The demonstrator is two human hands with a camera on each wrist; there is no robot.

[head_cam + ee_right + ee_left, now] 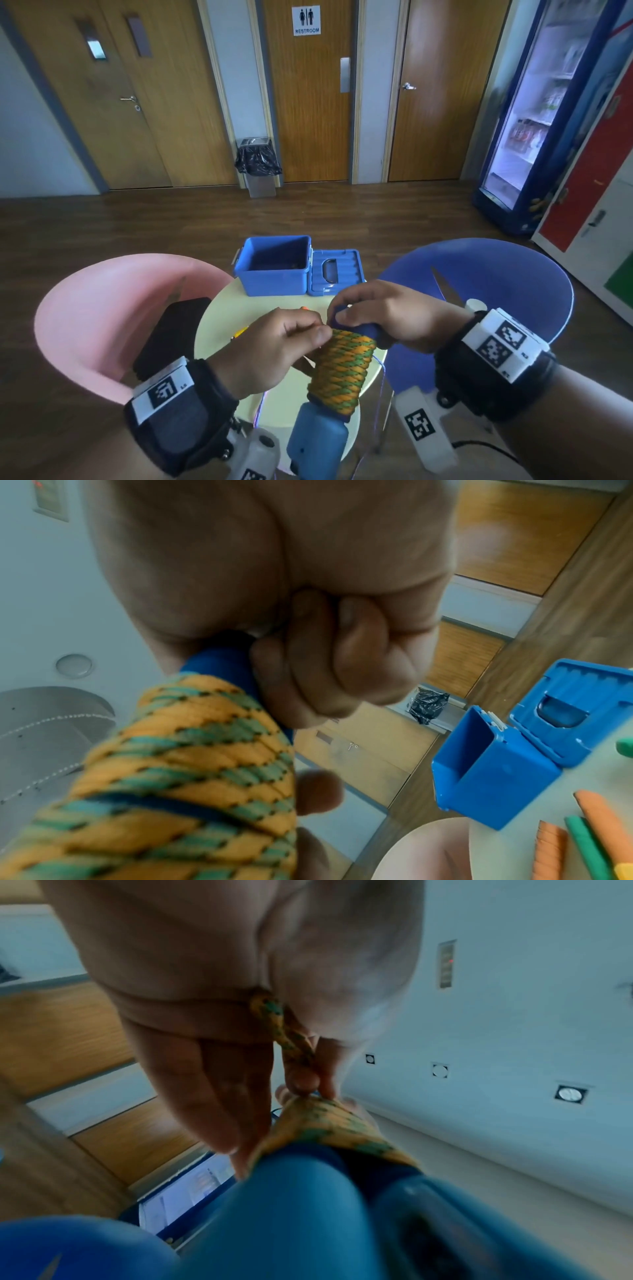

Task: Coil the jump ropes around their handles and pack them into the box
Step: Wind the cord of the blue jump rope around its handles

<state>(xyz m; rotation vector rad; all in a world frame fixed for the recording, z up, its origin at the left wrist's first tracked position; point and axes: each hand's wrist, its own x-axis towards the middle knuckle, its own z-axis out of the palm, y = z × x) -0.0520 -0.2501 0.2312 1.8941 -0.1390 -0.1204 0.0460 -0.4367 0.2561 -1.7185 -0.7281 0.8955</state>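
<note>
Left grip: the left hand (270, 346) is clamped on the free end of the orange-and-green rope (339, 368), pinched between thumb and forefinger at the top of the coil, probably so the last turn can be tucked
Right grip: the right hand (387, 317) is curled round the dark blue handle (219, 666) above the coil, so the bundle is steadied
Bundle: held over the desk (219, 325), apart from it
Blue box (274, 265): stood open at the desk's far edge, its lid (337, 272) laid beside it, ready for packing
Other handles (599, 821): orange and green, lying on the desk
Writing: "RESTROOM" is read on the door sign (306, 20)
</note>
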